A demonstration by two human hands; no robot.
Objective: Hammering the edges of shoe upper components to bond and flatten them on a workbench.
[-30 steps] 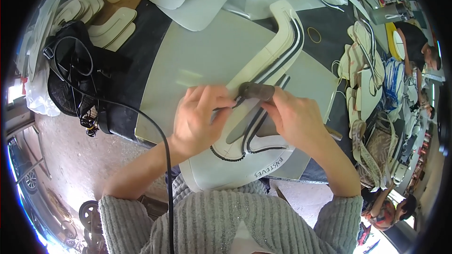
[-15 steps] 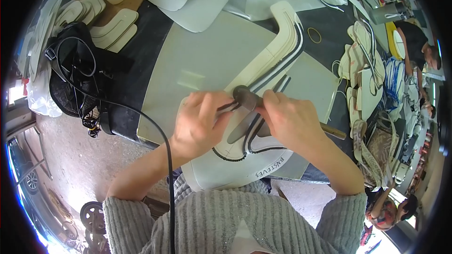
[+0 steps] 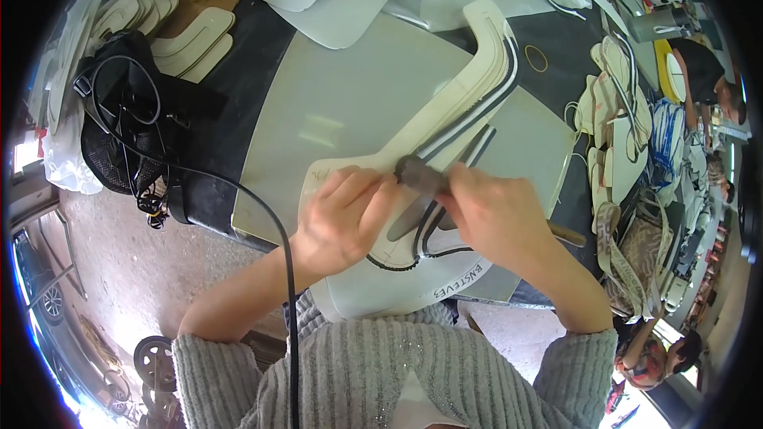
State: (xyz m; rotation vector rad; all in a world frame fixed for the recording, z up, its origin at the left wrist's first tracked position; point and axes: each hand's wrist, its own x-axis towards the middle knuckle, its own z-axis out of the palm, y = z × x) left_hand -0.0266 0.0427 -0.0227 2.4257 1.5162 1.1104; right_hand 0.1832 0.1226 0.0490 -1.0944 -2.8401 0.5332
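My right hand [image 3: 501, 210] is closed round a hammer [image 3: 421, 174]. The dark rounded head shows between my hands and the wooden handle end sticks out past my wrist. Beside the head, my left hand [image 3: 342, 218] is pinched at the panel's inner edge; my own fingers hide what lies between them. Under both hands lies a cream, curved panel [image 3: 441, 95] with a long arm reaching away from me. A black-and-white piping strip [image 3: 469, 115] follows that arm's edge, and more piping loops below my hands. The panel's near, wide part bears handwriting.
A grey-green board [image 3: 318, 103] lies beneath the panel on a dark table. White cut pieces [image 3: 342, 11] lie at the back, cream pieces [image 3: 199, 39] at the left beside a black mesh bag [image 3: 119, 151]. A black cable [image 3: 262, 214] hangs across my left forearm. Cut pieces and straps crowd the right side.
The hammer head is tilted slightly differently and blurred by motion. My left hand's fingers have shifted a little beside it; the panel stays about where it was.
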